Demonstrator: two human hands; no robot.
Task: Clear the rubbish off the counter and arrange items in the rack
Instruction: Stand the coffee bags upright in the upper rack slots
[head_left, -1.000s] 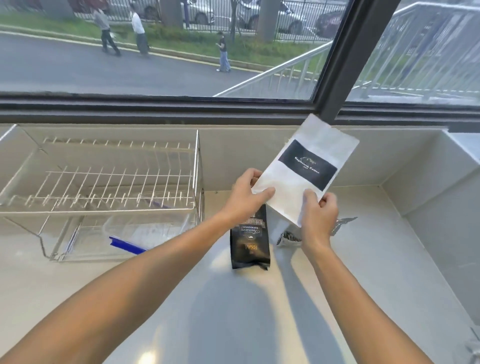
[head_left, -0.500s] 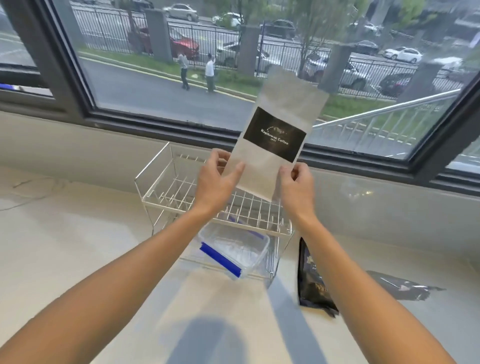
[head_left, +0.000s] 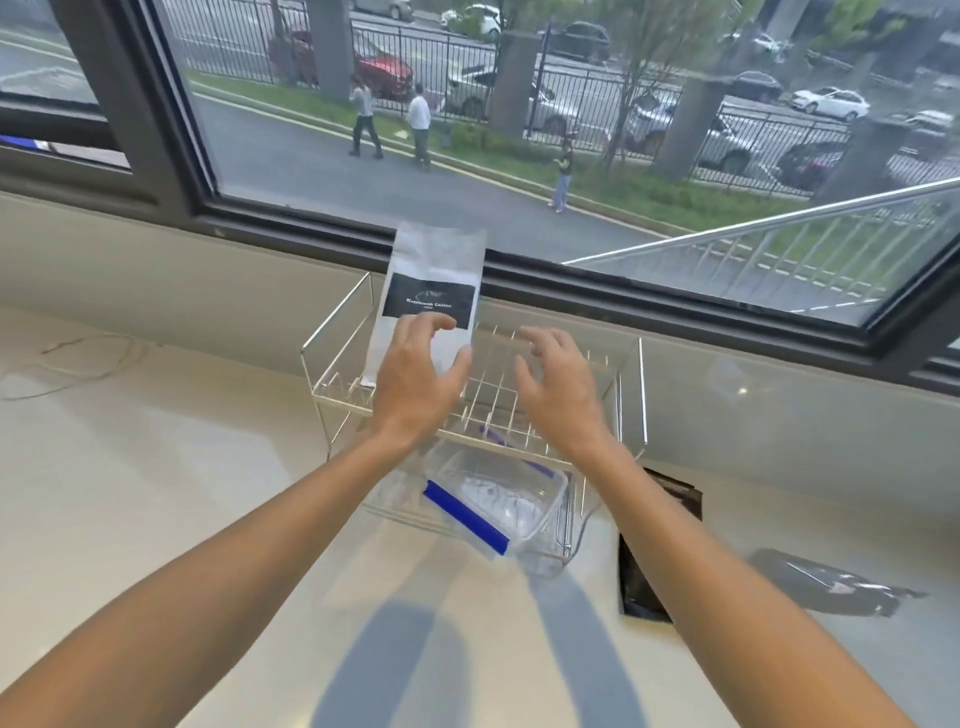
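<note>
A white coffee bag with a black label (head_left: 431, 280) stands upright at the back left of the wire rack's (head_left: 631, 395) upper tier. My left hand (head_left: 418, 384) hovers just in front of the bag's lower part, fingers spread, with nothing in it. My right hand (head_left: 558, 389) is open over the middle of the upper tier, also holding nothing. A clear plastic container with a blue clip (head_left: 498, 506) lies on the rack's lower tier. A black coffee bag (head_left: 641, 577) lies flat on the counter to the rack's right, partly hidden by my right forearm.
A crumpled silver wrapper (head_left: 831, 582) lies on the pale counter (head_left: 156, 493) at the right. A thin wire (head_left: 67, 358) trails on the counter at the far left. A dark-framed window and its low sill wall run behind the rack.
Both hands held the white bag up in the air before. The bag now stands in the rack's upper tier, and both hands have let go and opened.
</note>
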